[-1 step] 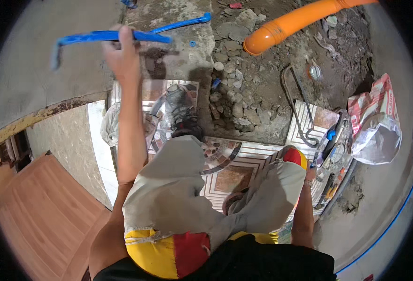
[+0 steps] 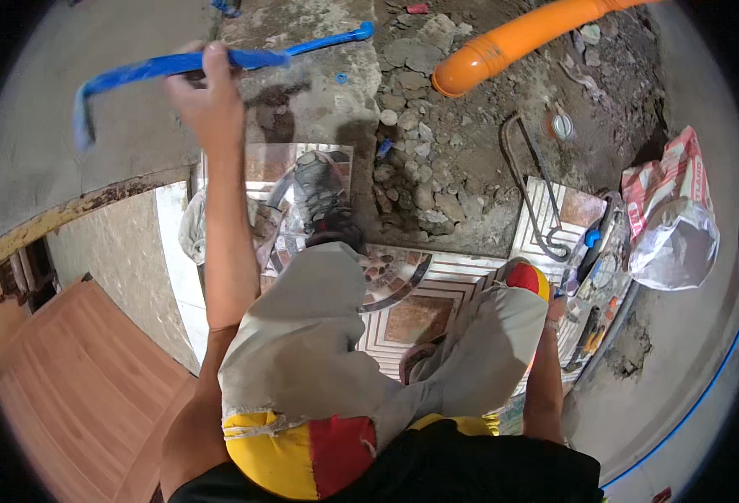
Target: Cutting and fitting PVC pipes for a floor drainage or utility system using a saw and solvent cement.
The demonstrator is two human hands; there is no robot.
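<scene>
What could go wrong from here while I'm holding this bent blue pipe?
Held in your left grip, the bent blue pipe might knock the second blue pipe, since they appear to meet in view. Your left shoe is close to loose rubble, so a step that way could slip.

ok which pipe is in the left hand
The blue pipe whose left end is bent, gripped in the left hand; no hand touches the other blue pipe or the thick orange pipe.

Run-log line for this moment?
left hand: grips blue pipe | right hand: by right knee, grip unclear | nearby: second blue pipe, orange pipe
</scene>
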